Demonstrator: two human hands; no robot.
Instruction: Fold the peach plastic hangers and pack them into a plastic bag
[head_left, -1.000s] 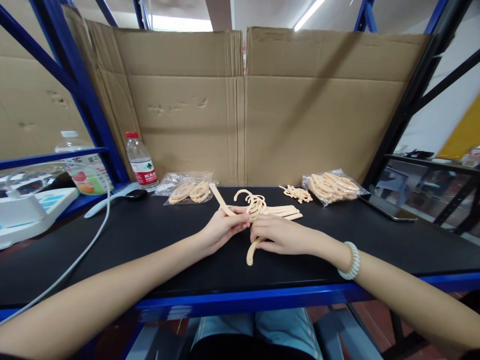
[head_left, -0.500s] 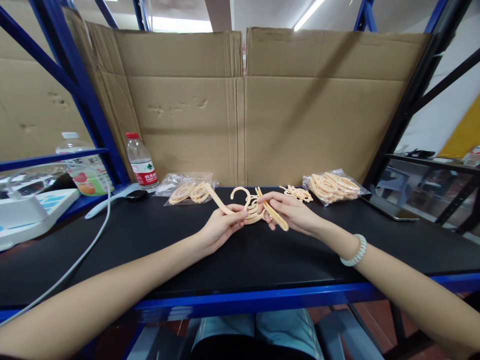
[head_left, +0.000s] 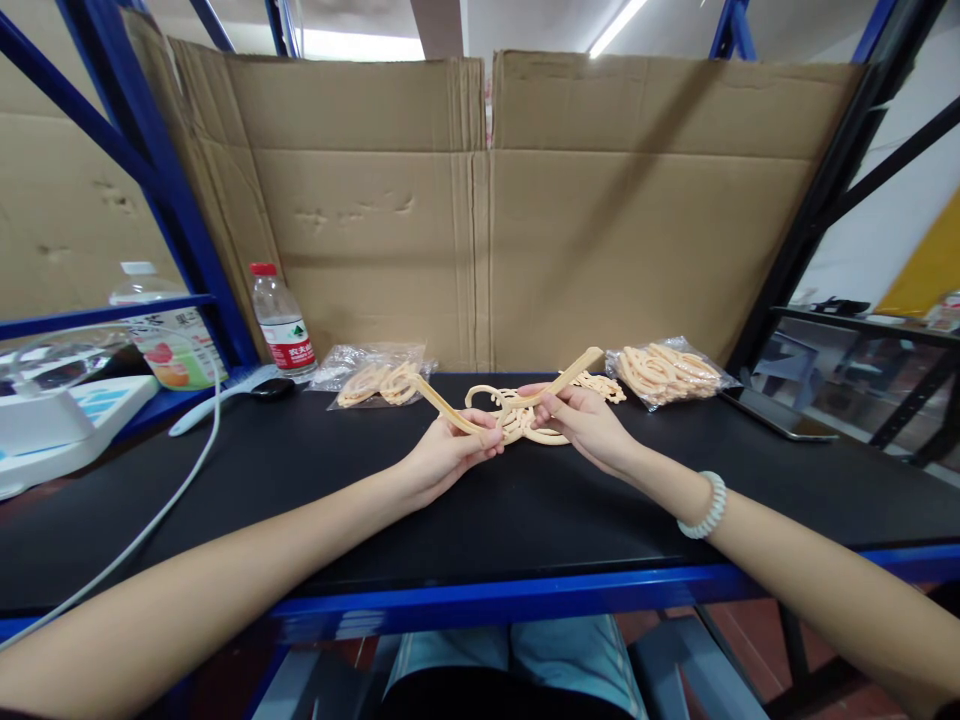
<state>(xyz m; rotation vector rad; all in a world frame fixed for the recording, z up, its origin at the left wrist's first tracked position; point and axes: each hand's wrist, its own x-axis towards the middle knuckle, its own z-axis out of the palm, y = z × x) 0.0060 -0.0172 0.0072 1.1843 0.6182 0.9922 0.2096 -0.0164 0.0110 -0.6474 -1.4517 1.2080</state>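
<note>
In my left hand (head_left: 448, 452), thumb and fingers pinch a straight beige plastic piece (head_left: 441, 404) that looks like a hanger arm, slanting up to the left. My right hand (head_left: 591, 424) grips a similar beige arm (head_left: 576, 374), which slants up to the right. The inner ends of both come close together; whether they touch I cannot tell. Behind and between the hands lie a beige hook (head_left: 472, 393) and several curved beige pieces (head_left: 551, 438), partly covered by my fingers.
Small beige parts (head_left: 600, 386) lie behind my right hand. Clear bags of beige pieces stand at left (head_left: 379, 382) and right (head_left: 667, 372). A red-capped bottle (head_left: 283, 330), a phone (head_left: 780, 415) and a white cable (head_left: 202, 450) are on the black table (head_left: 480, 530). Cardboard (head_left: 375, 220) walls the back.
My right hand has turned, so its arm piece now points up and right instead of down and right. The left hand's piece has tilted slightly and shifted a little right.
</note>
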